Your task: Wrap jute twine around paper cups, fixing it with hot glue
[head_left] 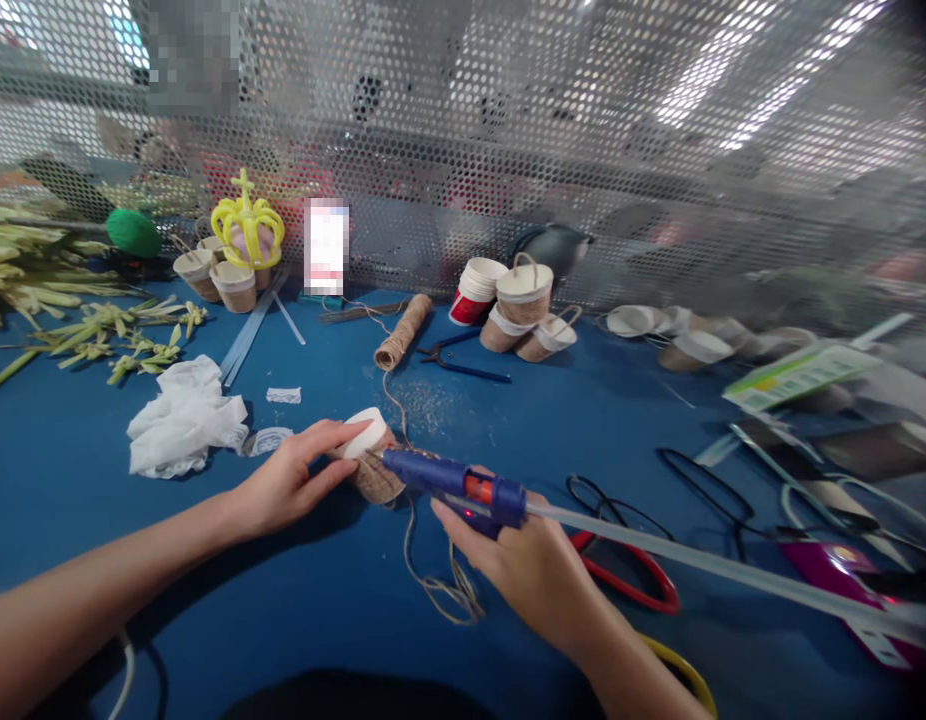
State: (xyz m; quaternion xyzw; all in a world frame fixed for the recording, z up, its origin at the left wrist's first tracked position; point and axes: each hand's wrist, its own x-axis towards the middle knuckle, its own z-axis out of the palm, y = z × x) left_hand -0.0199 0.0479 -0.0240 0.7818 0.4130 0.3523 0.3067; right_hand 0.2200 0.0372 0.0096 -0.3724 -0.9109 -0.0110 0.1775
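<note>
Here, nearest the viewer, the person's right hand (530, 560) is wrapped around a blue glue gun (433, 474). Loose twine (457, 606) lies in a tangle just to that hand's left. The left hand (302, 465) pinches a small, tilted paper cup (367, 430) near its white rim, beside the gun's nozzle; whether nozzle and cup touch cannot be told. Brown twine covers the cup's lower part, yet it seems unfinished: no loop shows on it, though the gun hides some of it. White lace (179, 420) lies left of the left hand. Beyond both hands, a strand runs toward the cup from a twine roll (404, 330). Farthest, past the right hand, wrapped cups (524, 300) with loops appear complete.
</note>
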